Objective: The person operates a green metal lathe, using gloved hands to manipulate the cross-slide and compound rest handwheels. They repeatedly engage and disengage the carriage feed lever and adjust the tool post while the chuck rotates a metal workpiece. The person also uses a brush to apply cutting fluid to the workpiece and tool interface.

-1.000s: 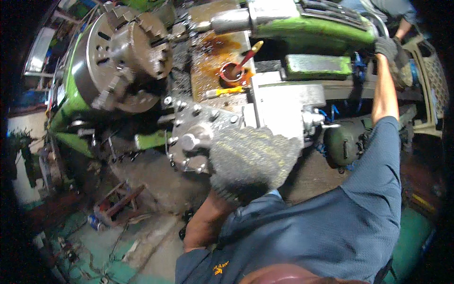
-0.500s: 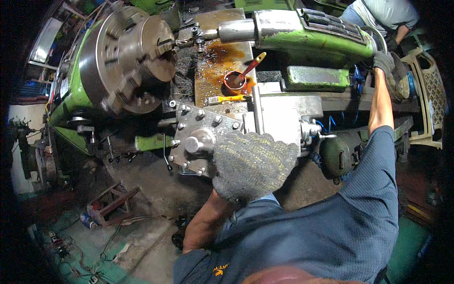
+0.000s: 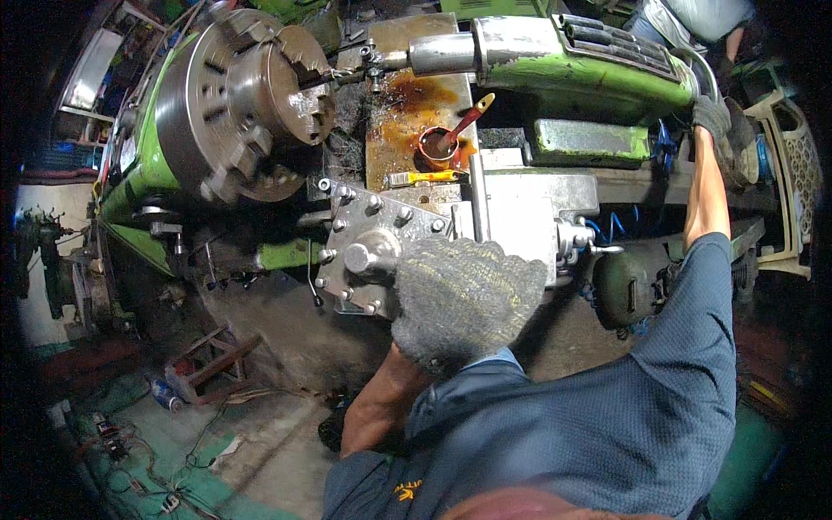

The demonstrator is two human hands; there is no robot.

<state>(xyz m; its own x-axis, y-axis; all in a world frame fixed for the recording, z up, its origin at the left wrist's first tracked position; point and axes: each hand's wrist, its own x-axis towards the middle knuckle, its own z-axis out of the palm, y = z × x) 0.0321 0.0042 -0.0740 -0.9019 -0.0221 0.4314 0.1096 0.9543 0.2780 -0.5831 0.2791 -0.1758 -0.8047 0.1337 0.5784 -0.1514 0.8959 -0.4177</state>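
My left hand point(image 3: 468, 299), in a thick grey glove, is closed over the near end of a steel rod lever point(image 3: 479, 199) beside the square tool post point(image 3: 373, 253). Its fingertips are hidden under the glove's back. Far to the right, my right hand point(image 3: 711, 117), also gloved, grips the rim of the tailstock handwheel point(image 3: 700, 71). The green tailstock point(image 3: 563, 74) carries a drill bit point(image 3: 345, 76) that points into the round workpiece point(image 3: 299, 87). Jaws of the big lathe chuck point(image 3: 186, 113) hold that workpiece; parts of the chuck are blurred by turning.
A red-rimmed cup point(image 3: 438, 149) with a brush point(image 3: 468, 120) stands on the oily plate point(image 3: 407, 108). A yellow-handled brush point(image 3: 425, 178) lies nearby. Another person point(image 3: 698, 22) is at the far right, near a plastic chair point(image 3: 789, 186). A metal stand point(image 3: 217, 364) sits on the floor.
The whole view has shifted slightly right. The chuck and its jaws have turned to another position. Both hands keep their places on the lever and the handwheel.
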